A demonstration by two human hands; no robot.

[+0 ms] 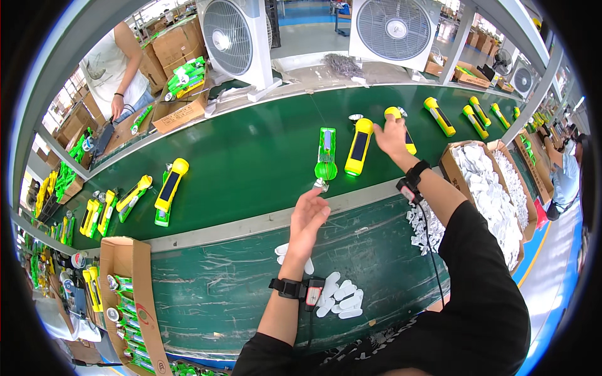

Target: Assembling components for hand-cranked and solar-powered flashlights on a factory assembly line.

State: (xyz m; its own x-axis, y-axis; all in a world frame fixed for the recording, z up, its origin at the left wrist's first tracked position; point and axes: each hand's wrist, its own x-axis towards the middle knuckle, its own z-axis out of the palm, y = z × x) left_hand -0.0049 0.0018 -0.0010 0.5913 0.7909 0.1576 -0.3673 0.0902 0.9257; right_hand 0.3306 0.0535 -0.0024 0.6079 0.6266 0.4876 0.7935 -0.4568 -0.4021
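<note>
- Silver part [320,185], small and shiny, pinched at the fingertips of the left hand [307,219], right at the near edge of the green belt [251,156].
- Nearer in: white oblong pieces [342,297] scattered on the worn green bench [207,294], just beside the left wrist band.
- Bottom left: open cardboard box [141,294] stuffed with yellow and green torches.
- Over to the right hand [392,138]: fingers closed down on a yellow torch [406,133] lying on the belt, arm stretched well out.
- Hands well apart, each busy with its own thing.
- Just beyond the silver part: green torch body [325,153] lying open, yellow torch with dark panel [359,147] beside it.
- Right side: box of white pieces [486,182], brim-full.
- Further along the belt: more yellow torches [439,116] in a row.
- Far side: two white fans [233,37], and another person's arm [128,69] at top left.
</note>
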